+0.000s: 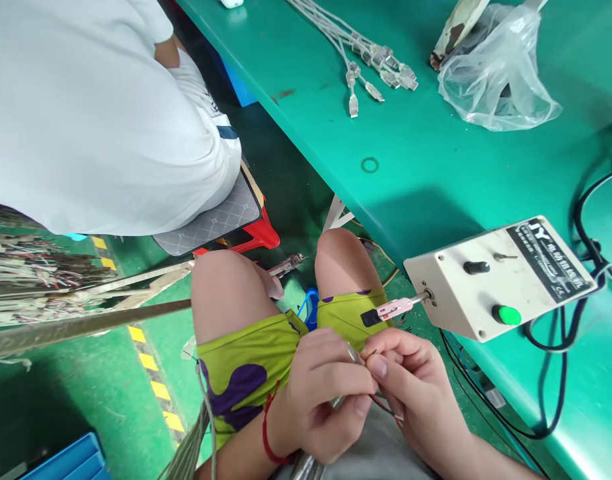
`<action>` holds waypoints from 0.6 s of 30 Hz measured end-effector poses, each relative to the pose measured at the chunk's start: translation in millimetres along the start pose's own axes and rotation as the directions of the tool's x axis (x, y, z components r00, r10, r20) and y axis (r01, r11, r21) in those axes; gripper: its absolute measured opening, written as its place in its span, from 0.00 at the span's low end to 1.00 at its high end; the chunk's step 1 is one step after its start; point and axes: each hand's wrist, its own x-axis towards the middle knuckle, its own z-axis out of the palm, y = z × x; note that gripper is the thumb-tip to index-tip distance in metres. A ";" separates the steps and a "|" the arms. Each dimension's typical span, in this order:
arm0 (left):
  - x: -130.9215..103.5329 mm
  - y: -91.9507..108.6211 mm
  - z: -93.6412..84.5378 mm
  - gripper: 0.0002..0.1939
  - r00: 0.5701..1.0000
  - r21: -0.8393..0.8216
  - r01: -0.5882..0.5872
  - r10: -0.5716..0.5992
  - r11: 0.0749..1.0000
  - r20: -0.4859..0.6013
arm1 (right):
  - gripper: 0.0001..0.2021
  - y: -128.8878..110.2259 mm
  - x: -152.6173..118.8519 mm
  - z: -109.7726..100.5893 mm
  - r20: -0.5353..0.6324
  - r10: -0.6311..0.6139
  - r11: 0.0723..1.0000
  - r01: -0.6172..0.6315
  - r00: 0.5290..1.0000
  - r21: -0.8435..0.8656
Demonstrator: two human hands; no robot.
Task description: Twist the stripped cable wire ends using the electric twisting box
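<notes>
Close together above the lap, both hands work at the stripped end of a cable. My left hand point(331, 393), with a red string on its wrist, has its fingers wrapped round the grey cable point(355, 353). The thumb and forefinger of my right hand point(411, 380) pinch a thin wire end; dark and red wires point(386, 405) hang out below the fingertips. Just above the hands, a pink and black clip point(392, 311) sticks out from the shaft of a beige control box point(501, 280) with a green button.
On the green table point(306, 127) are cables with clear plugs point(381, 63), a plastic bag point(496, 80) and a small ring point(370, 165). Black cords run beside the box. A person in white point(101, 120) sits at the left. Bundled wires point(41, 267) lie at the far left.
</notes>
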 end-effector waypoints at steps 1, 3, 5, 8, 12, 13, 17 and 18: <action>0.8 0.0 -0.2 0.09 1.000 -0.013 -0.001 0.002 1.000 0.012 | 0.09 0.3 -0.4 -0.9 0.006 -0.001 1.000 0.001 1.000 -0.011; 1.9 -0.2 0.0 0.10 1.000 -0.034 -0.002 0.003 0.999 0.017 | 0.09 1.3 -0.8 -2.5 0.007 -0.002 0.999 0.002 1.000 -0.040; 1.8 -0.6 0.8 0.11 1.000 -0.031 -0.007 0.007 0.999 0.000 | 0.11 2.0 -1.4 -3.7 -0.009 -0.024 0.996 0.023 1.000 -0.091; 0.1 -1.7 3.2 0.10 0.998 0.002 -0.024 0.024 1.000 -0.054 | 0.10 1.7 -3.7 -5.3 -0.019 -0.172 0.952 0.161 0.985 -0.259; -1.5 -3.3 7.0 0.08 0.989 0.046 -0.035 0.041 0.998 -0.141 | 0.04 -2.2 -5.9 -7.9 0.179 -0.504 0.705 0.523 0.845 -0.479; -1.3 -3.7 7.8 0.09 0.987 0.053 -0.040 0.048 0.998 -0.156 | 0.05 -4.0 -5.7 -8.3 0.254 -0.565 0.620 0.607 0.785 -0.497; 0.4 -4.8 9.0 0.09 0.984 0.092 -0.079 0.093 0.993 -0.154 | 0.07 -12.5 -2.0 -8.1 0.482 -0.671 0.282 0.796 0.563 -0.535; 0.8 -5.0 8.9 0.09 0.983 0.102 -0.085 0.100 0.991 -0.153 | 0.06 -14.4 -0.8 -8.1 0.509 -0.671 0.235 0.806 0.539 -0.544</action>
